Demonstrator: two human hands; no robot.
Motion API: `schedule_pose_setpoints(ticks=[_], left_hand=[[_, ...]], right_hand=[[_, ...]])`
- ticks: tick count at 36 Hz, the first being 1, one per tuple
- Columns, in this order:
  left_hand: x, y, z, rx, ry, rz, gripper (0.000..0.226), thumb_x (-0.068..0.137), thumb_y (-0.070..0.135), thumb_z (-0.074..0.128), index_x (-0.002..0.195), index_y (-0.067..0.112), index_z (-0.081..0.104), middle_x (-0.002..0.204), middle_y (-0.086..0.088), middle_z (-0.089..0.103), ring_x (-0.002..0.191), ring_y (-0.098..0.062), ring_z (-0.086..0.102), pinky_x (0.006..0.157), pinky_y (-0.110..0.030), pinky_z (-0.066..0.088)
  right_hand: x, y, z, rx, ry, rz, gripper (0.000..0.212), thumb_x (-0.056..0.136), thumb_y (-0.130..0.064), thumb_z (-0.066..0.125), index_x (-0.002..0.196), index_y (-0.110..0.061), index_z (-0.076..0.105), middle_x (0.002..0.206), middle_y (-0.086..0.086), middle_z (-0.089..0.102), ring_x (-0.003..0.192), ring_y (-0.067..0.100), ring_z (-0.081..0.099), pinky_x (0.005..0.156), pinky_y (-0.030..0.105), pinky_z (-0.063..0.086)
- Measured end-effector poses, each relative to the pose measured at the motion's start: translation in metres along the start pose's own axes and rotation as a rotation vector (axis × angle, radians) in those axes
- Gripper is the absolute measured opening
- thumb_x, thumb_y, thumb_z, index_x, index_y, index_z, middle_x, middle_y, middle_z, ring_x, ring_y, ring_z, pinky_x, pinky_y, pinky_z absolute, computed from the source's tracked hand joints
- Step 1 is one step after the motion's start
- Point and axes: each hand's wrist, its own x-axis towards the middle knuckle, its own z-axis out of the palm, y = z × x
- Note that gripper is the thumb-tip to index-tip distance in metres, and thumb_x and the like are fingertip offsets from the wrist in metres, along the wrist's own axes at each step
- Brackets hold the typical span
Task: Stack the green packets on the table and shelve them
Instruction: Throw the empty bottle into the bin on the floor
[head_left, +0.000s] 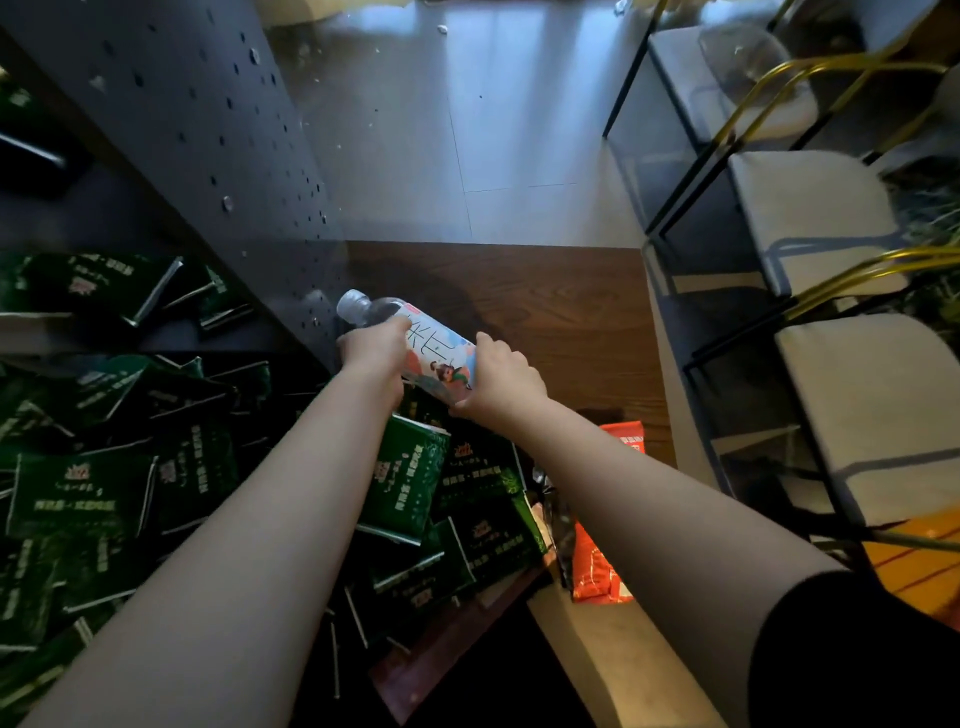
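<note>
1. Green packets (400, 478) lie in a loose heap across the table's (561, 312) left and near side; more sit on the shelf (104, 291) at left.
2. We hold a tilted water bottle (410, 343) above the heap.
3. Left hand (371, 353) is clamped near its neck.
4. Right hand (501, 382) is closed around its base.
5. An orange packet (597, 566) lies at the table's near right edge.
</note>
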Motion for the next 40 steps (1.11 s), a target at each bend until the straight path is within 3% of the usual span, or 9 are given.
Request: schedule_pose_setpoints(ticks=[2,7,12,16,18,24,31,36,40], left_hand=[[0.005,0.007,0.003,0.037,0.039,0.052,0.063,0.081,0.032,0.075,0.132,0.007,0.049,0.116,-0.012,0.065,0.090,-0.028,0.066,0.064,-0.032,0.052],[0.023,0.013,0.006,0.030,0.026,0.014,0.058,0.081,0.028,0.078,0.128,0.007,0.053,0.111,-0.014,0.069,0.086,-0.030,0.071,0.078,-0.043,0.060],[0.011,0.021,0.009,0.046,-0.080,0.007,0.053,0.078,0.026,0.082,0.122,0.008,0.058,0.095,-0.007,0.073,0.079,-0.019,0.071,0.057,-0.028,0.050],[-0.011,0.027,0.019,0.036,-0.160,0.014,0.043,0.082,0.024,0.079,0.116,0.010,0.056,0.104,-0.007,0.073,0.078,-0.015,0.068,0.058,-0.026,0.043],[-0.027,0.027,0.027,0.025,-0.190,0.013,0.045,0.084,0.024,0.078,0.120,0.011,0.055,0.102,-0.006,0.074,0.078,-0.015,0.070,0.064,-0.031,0.051],[-0.075,0.018,0.051,0.023,-0.199,0.061,0.060,0.077,0.033,0.082,0.127,0.018,0.052,0.088,-0.001,0.078,0.074,-0.017,0.076,0.054,-0.031,0.049],[-0.158,-0.037,0.093,0.108,-0.244,0.139,0.068,0.079,0.036,0.081,0.133,0.016,0.046,0.097,-0.003,0.074,0.081,-0.016,0.072,0.053,-0.027,0.049],[-0.225,-0.108,0.118,0.201,-0.295,0.175,0.089,0.068,0.047,0.080,0.140,0.013,0.039,0.107,-0.010,0.070,0.091,-0.027,0.071,0.078,-0.043,0.060],[-0.270,-0.179,0.143,0.204,-0.286,0.191,0.073,0.074,0.045,0.079,0.128,0.010,0.045,0.102,-0.006,0.071,0.081,-0.019,0.070,0.062,-0.031,0.056]], right_hand=[[0.001,0.001,0.003,0.021,0.006,0.004,0.084,0.074,-0.037,0.081,0.139,-0.015,0.035,0.131,0.007,0.048,0.120,0.029,0.049,0.092,0.044,0.049],[0.000,0.007,0.002,0.125,0.044,-0.007,0.078,0.072,-0.035,0.081,0.136,-0.018,0.039,0.127,0.003,0.047,0.115,0.024,0.046,0.086,0.039,0.051],[-0.009,0.021,-0.017,0.219,0.075,0.000,0.080,0.070,-0.035,0.083,0.137,-0.022,0.041,0.126,-0.001,0.047,0.115,0.019,0.046,0.088,0.038,0.053],[-0.023,0.033,-0.037,0.278,0.099,0.027,0.080,0.067,-0.035,0.085,0.135,-0.026,0.043,0.128,-0.003,0.050,0.117,0.017,0.048,0.091,0.044,0.055],[-0.033,0.040,-0.047,0.277,0.125,0.033,0.080,0.066,-0.037,0.085,0.135,-0.028,0.044,0.128,-0.004,0.052,0.117,0.018,0.051,0.092,0.046,0.054],[-0.074,0.074,-0.066,0.265,0.211,0.049,0.076,0.067,-0.040,0.083,0.131,-0.032,0.043,0.124,-0.008,0.056,0.107,0.016,0.057,0.089,0.046,0.053],[-0.153,0.145,-0.066,0.318,0.315,0.107,0.069,0.065,-0.044,0.083,0.122,-0.034,0.045,0.115,-0.010,0.058,0.104,0.016,0.059,0.087,0.047,0.054],[-0.232,0.214,-0.051,0.405,0.336,0.133,0.075,0.060,-0.046,0.083,0.124,-0.035,0.045,0.115,-0.010,0.057,0.106,0.016,0.059,0.089,0.048,0.053],[-0.289,0.277,-0.024,0.404,0.363,0.164,0.074,0.054,-0.050,0.079,0.118,-0.039,0.045,0.111,-0.013,0.059,0.100,0.015,0.063,0.083,0.045,0.056]])
